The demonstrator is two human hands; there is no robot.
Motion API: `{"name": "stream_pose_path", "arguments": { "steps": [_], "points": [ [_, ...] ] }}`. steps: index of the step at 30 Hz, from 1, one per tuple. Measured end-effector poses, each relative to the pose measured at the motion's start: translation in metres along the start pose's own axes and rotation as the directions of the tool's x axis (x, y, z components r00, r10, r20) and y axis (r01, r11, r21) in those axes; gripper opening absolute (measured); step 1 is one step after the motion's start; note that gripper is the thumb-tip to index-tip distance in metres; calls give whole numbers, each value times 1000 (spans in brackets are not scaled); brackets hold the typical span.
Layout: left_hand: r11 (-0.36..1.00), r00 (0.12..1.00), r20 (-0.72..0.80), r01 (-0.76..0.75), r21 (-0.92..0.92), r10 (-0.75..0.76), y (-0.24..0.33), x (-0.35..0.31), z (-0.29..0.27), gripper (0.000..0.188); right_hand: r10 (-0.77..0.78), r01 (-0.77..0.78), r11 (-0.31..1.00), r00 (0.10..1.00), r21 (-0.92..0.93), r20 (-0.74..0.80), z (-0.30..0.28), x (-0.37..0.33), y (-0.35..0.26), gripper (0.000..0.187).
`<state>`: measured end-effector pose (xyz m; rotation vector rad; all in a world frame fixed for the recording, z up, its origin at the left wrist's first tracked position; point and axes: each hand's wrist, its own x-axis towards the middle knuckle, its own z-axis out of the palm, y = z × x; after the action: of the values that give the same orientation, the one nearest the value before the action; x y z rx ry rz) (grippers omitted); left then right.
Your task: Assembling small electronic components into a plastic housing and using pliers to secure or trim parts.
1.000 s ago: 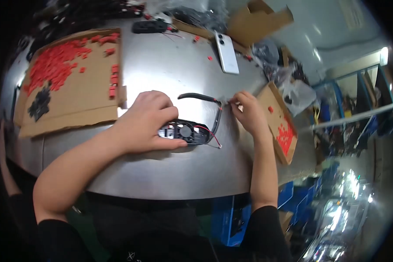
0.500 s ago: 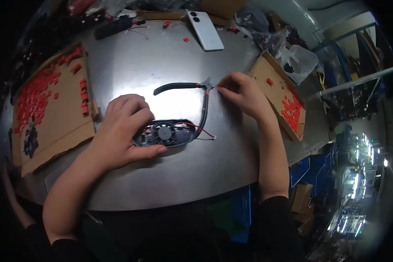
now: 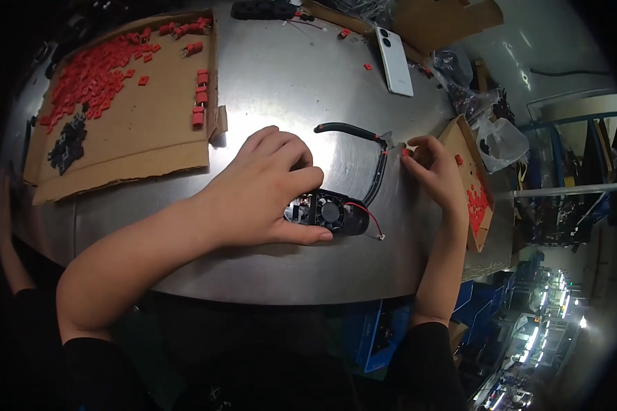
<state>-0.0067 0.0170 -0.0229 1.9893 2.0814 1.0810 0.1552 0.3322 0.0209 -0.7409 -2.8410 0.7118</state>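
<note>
My left hand (image 3: 271, 188) is closed around the left end of an elongated black plastic housing (image 3: 356, 219) lying on the metal table. Its thumb rests along the near edge, and the fingers cover the far side. Inside the housing sits a small round black fan (image 3: 330, 212). A thin red and black wire pair (image 3: 375, 222) runs out of it to a white connector. Just beyond lie black-handled cutting pliers (image 3: 379, 171), spread wide, with one handle reaching the housing. Right of the plier jaws, my right hand (image 3: 439, 171) pinches a small red piece (image 3: 406, 152) between thumb and finger.
A cardboard tray (image 3: 164, 137) at left holds many red pieces and a black heap. Another cardboard tray (image 3: 485, 236) with red pieces stands at right. A white phone (image 3: 395, 65) lies at the back, near plastic bags (image 3: 504, 140). Another person's arm (image 3: 10, 240) shows far left.
The view has swung left, so everything on the table sits farther right in the picture. The red piece at my right fingertips shows more clearly. My left hand keeps its grip on the housing.
</note>
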Motion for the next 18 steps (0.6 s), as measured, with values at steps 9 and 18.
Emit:
{"name": "stream_pose_path", "arguments": {
  "steps": [9, 18],
  "points": [
    [1000, 999, -39, -2, -5, 2, -1, 1, 7, 60, -46, 93, 971, 977, 221, -207, 7, -14, -35, 16],
    [998, 994, -109, 14, -57, -20, -1, -1, 11, 49, -384, 348, 895, 919, 280, 85, 56, -55, -134, 18]
  ]
}}
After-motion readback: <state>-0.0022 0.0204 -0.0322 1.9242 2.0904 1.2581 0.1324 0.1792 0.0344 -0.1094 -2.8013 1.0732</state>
